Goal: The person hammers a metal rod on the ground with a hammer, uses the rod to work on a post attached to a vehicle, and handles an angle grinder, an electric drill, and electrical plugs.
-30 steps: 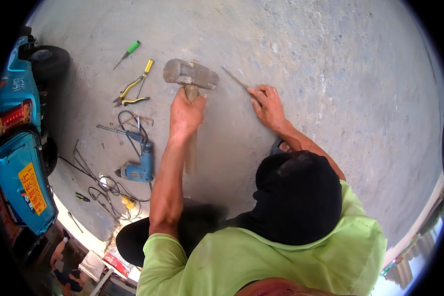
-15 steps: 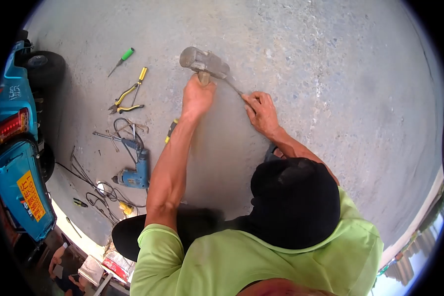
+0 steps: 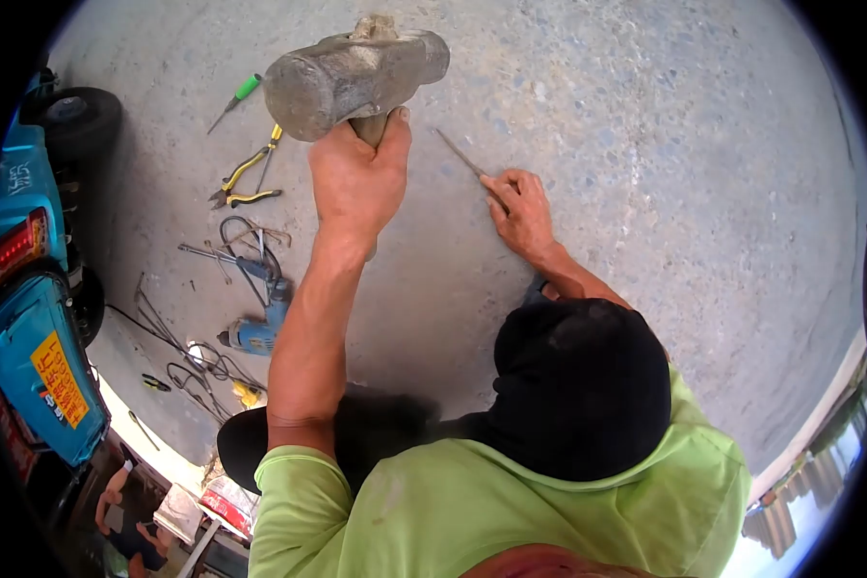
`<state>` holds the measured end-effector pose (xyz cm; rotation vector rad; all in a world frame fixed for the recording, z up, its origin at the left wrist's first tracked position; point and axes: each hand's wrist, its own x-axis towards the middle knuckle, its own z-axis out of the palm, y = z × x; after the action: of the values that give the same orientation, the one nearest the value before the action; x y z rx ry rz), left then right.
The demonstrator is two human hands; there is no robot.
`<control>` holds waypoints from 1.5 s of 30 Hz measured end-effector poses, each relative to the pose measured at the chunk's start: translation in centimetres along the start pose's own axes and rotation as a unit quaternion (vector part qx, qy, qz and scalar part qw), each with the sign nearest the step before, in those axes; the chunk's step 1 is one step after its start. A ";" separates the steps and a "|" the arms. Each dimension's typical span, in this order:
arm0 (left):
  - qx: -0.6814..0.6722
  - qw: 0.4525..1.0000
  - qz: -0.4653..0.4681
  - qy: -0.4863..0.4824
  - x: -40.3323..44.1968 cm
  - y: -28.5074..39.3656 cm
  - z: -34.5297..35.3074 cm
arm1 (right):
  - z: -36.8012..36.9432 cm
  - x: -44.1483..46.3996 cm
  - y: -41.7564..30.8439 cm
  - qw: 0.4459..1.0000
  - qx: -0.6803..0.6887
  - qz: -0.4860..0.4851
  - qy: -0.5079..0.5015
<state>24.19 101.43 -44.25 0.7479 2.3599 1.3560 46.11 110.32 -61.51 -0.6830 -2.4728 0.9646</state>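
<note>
Two tools are in my grip, a hammer (image 3: 361,77) and a thin rod (image 3: 458,151), and neither has been set down, so I judge the work to be under way and unfinished. At this moment the hammer is clear of the rod. The rod looks straight, but its tip is too small to show marks or shaping, so I can't tell how much is done or how much is left.

My left hand (image 3: 359,183) is wrapped around the handle just below the hammer's head, thumb on the side towards the rod. That arm reaches well forward, with the head held up off the ground (image 3: 722,212) and looming large in view.

My right hand (image 3: 522,212) is low, back upwards, pinching the near end of the rod between thumb and fingers. The far end points forward and to the left, over the ground; whether it touches, I can't tell. That forearm slants back to the right.

Left of the hammer lie a green screwdriver (image 3: 248,88) and pliers (image 3: 226,190), with a drill (image 3: 252,335) nearer me.
</note>
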 end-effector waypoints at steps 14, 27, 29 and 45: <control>0.062 0.988 -0.103 -0.093 1.5 1.9 -3.5 | 0.3 0.0 0.0 0.999 0.020 0.024 0.019; 0.215 0.952 -0.109 -0.188 1.6 -8.1 3.2 | 0.6 0.9 -0.1 0.999 0.009 -0.009 0.033; 0.137 0.961 -0.150 -0.189 -1.8 -9.3 2.3 | 0.5 -0.4 -0.4 0.999 0.023 0.013 0.043; 0.100 0.872 -0.257 -0.403 -14.4 -20.1 3.9 | -3.6 1.1 -5.3 0.950 0.294 0.104 0.006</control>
<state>32.23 87.48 -63.42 0.5237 1.8111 0.4348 45.60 109.39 -55.10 -0.7364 -1.9587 1.6699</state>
